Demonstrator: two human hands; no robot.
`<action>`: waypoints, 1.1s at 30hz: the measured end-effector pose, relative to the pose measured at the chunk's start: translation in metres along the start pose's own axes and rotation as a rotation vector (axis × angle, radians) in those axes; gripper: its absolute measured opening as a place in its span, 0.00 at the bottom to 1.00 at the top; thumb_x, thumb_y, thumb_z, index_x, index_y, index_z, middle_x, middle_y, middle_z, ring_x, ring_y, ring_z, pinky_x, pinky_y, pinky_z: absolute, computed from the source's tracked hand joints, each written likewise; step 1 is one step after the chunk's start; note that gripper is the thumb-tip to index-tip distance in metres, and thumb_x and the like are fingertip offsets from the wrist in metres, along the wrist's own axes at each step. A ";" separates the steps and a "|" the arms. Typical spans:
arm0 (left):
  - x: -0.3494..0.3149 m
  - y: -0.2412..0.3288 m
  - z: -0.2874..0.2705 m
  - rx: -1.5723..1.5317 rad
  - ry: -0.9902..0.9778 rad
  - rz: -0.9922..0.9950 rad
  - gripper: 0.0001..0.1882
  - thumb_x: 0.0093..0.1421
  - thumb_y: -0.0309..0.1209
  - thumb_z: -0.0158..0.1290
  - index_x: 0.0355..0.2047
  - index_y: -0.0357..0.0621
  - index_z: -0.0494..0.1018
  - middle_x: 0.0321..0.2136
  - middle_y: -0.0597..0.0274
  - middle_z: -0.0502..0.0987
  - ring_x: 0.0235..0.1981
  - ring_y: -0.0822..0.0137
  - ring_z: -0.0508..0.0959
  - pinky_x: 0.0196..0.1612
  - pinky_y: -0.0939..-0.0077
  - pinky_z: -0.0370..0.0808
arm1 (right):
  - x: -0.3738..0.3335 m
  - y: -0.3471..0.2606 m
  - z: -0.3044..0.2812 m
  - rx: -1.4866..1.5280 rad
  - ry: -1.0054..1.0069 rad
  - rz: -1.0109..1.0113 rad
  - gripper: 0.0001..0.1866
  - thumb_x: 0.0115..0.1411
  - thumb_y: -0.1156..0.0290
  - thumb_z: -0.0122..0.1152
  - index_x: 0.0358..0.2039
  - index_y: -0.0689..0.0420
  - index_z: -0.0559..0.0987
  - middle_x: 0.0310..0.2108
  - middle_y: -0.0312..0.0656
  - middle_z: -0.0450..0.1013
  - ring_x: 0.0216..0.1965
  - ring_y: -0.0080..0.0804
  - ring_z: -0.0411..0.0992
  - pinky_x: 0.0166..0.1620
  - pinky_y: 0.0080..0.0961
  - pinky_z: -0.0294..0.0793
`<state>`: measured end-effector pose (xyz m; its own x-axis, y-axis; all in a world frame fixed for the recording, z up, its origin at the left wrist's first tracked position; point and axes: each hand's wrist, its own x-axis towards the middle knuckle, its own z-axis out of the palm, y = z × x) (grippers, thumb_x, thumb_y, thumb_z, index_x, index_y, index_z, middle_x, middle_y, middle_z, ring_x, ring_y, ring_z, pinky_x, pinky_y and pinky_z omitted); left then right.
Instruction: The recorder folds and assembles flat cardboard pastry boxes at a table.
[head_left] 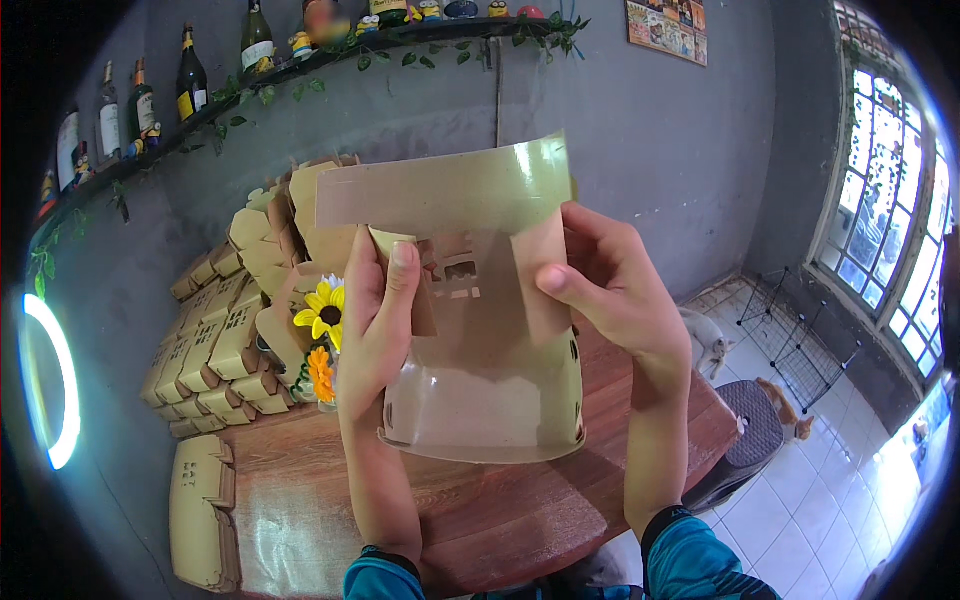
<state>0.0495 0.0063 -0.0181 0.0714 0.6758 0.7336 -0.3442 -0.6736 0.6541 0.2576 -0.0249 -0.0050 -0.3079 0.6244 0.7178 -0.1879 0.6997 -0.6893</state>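
Evidently, both hands (376,318) (622,290), nearly closed, pinch a part-folded brown carton (485,395) — dark lettering (241,317) marks the stacked boxes (236,352).

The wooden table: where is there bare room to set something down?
Bare wood shows between the flat carton stack at left and the left forearm, and between that and the right forearm. The back left is crowded with piled boxes and flowers; the held carton hides some.

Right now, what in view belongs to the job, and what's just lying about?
Job: partly folded cardboard box, held by left hand and right hand; likely cardboard piles, table.
Lying about: yellow flower, orange flower, shelf bottles, ring light, stool.
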 end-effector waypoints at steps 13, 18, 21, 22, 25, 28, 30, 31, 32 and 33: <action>0.001 0.010 -0.014 0.018 0.080 -0.054 0.28 0.65 0.25 0.48 0.64 0.39 0.58 0.56 0.58 0.68 0.55 0.67 0.69 0.59 0.73 0.64 | 0.000 0.010 -0.013 -0.226 0.294 0.107 0.10 0.66 0.71 0.59 0.39 0.67 0.79 0.30 0.33 0.75 0.31 0.17 0.71 0.35 0.16 0.71; 0.008 0.002 -0.013 0.168 -0.007 0.000 0.30 0.62 0.19 0.47 0.64 0.40 0.56 0.56 0.56 0.67 0.56 0.67 0.67 0.60 0.74 0.62 | 0.005 0.002 0.012 -0.313 0.467 -0.079 0.17 0.63 0.75 0.58 0.52 0.63 0.72 0.42 0.40 0.76 0.37 0.21 0.73 0.39 0.18 0.73; 0.009 -0.004 -0.015 0.196 -0.012 0.048 0.30 0.60 0.16 0.47 0.63 0.41 0.57 0.56 0.54 0.68 0.56 0.66 0.70 0.58 0.73 0.66 | 0.003 -0.010 0.022 -0.495 0.562 -0.174 0.23 0.62 0.79 0.55 0.58 0.61 0.67 0.46 0.41 0.74 0.39 0.22 0.73 0.42 0.20 0.73; 0.008 -0.002 -0.015 0.194 -0.016 0.044 0.30 0.60 0.16 0.47 0.63 0.41 0.57 0.56 0.54 0.68 0.56 0.66 0.70 0.58 0.73 0.66 | 0.001 -0.013 0.021 -0.258 0.599 -0.162 0.23 0.61 0.80 0.54 0.57 0.61 0.66 0.45 0.41 0.74 0.41 0.23 0.73 0.43 0.21 0.73; 0.007 0.007 -0.025 -0.193 -0.091 -0.055 0.30 0.59 0.15 0.47 0.62 0.43 0.58 0.54 0.53 0.70 0.53 0.65 0.73 0.55 0.71 0.71 | -0.005 -0.013 -0.005 0.078 0.516 -0.132 0.21 0.58 0.84 0.51 0.53 0.61 0.69 0.42 0.37 0.74 0.43 0.21 0.72 0.46 0.19 0.70; 0.008 0.008 -0.025 -0.250 -0.152 -0.098 0.31 0.60 0.15 0.47 0.63 0.44 0.57 0.50 0.55 0.74 0.51 0.65 0.76 0.53 0.70 0.75 | -0.010 -0.008 -0.032 0.003 0.359 -0.048 0.15 0.56 0.83 0.55 0.45 0.60 0.74 0.40 0.32 0.72 0.42 0.17 0.69 0.47 0.17 0.66; 0.005 0.017 -0.008 -0.242 -0.031 -0.040 0.32 0.60 0.14 0.46 0.65 0.43 0.58 0.49 0.57 0.76 0.50 0.66 0.77 0.54 0.71 0.74 | -0.013 -0.006 -0.037 -0.014 0.351 -0.055 0.16 0.56 0.82 0.57 0.46 0.60 0.74 0.40 0.32 0.72 0.43 0.18 0.69 0.48 0.17 0.66; 0.005 0.016 -0.010 -0.240 -0.031 -0.039 0.32 0.60 0.14 0.46 0.65 0.43 0.58 0.49 0.57 0.76 0.50 0.66 0.77 0.54 0.71 0.74 | -0.014 -0.007 -0.036 -0.028 0.339 -0.063 0.17 0.55 0.81 0.59 0.47 0.61 0.74 0.40 0.32 0.72 0.44 0.19 0.70 0.49 0.18 0.66; 0.006 0.013 -0.015 -0.199 -0.065 -0.025 0.32 0.60 0.14 0.45 0.65 0.43 0.60 0.49 0.56 0.76 0.51 0.67 0.77 0.54 0.73 0.74 | -0.015 -0.009 -0.037 -0.026 0.339 -0.064 0.17 0.55 0.81 0.59 0.47 0.61 0.74 0.40 0.32 0.72 0.44 0.19 0.70 0.49 0.18 0.66; 0.008 0.009 -0.020 -0.161 -0.102 -0.014 0.32 0.60 0.14 0.45 0.65 0.44 0.62 0.50 0.56 0.76 0.51 0.69 0.76 0.53 0.75 0.74 | -0.017 -0.012 -0.038 -0.117 0.286 -0.075 0.20 0.54 0.80 0.61 0.49 0.60 0.73 0.42 0.34 0.73 0.44 0.21 0.71 0.50 0.21 0.68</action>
<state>0.0280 0.0112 -0.0100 0.1686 0.6457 0.7448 -0.4870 -0.6023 0.6324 0.3011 -0.0309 -0.0053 -0.0193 0.6304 0.7761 -0.0865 0.7723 -0.6294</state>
